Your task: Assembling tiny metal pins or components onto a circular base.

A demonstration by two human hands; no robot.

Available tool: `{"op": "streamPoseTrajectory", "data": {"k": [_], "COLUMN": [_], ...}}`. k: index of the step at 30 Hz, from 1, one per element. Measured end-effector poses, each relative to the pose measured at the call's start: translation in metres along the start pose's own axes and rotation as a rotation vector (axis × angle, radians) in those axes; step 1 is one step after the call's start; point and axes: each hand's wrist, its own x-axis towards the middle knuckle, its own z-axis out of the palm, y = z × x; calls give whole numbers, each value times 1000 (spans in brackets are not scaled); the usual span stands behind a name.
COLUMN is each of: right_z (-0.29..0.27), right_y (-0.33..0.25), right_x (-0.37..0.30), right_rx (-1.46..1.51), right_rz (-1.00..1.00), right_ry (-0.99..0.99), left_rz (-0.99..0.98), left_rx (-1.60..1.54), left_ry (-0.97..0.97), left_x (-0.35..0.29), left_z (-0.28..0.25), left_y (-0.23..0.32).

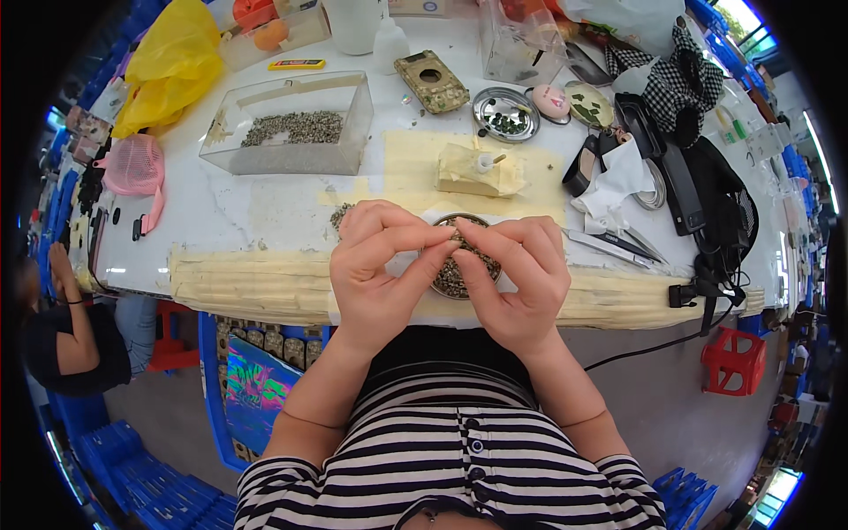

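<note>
Both hands meet over a round dish (454,284) of small grey-brown bits at the table's near edge. My left hand (371,269) is closed in a pinch of thumb and forefinger. Touching it, my right hand (527,281) pinches the same way. Whatever sits between the fingertips is too small and covered to name. A small heap of similar bits (340,217) lies beside my left hand. Just beyond the dish stands a tape-covered block (480,177) with a white nozzle-like piece and a thin stick on top.
A transparent box (353,146) of small bits stands at the far left. Behind the block lie a camouflage-patterned case (431,81) and a metal plate (530,125) with dark green pieces. Scissors (632,247) and a white cloth (611,187) lie right. A person (75,344) sits left.
</note>
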Motion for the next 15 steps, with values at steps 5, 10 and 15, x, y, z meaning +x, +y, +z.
{"op": "streamPoseTrajectory", "data": {"k": [5, 10, 15], "right_z": [-4, 0, -4], "right_y": [1, -2, -1], "right_x": [-2, -4, 0], "right_rx": [141, 171, 92], "right_rz": [109, 175, 44], "right_ry": [-86, 62, -21], "left_rz": [32, 72, 36], "left_rx": [23, 93, 51], "left_ry": [-53, -28, -25], "left_x": [0, -1, -1], "left_z": [-3, -1, -3], "left_y": [2, 2, 1]}}
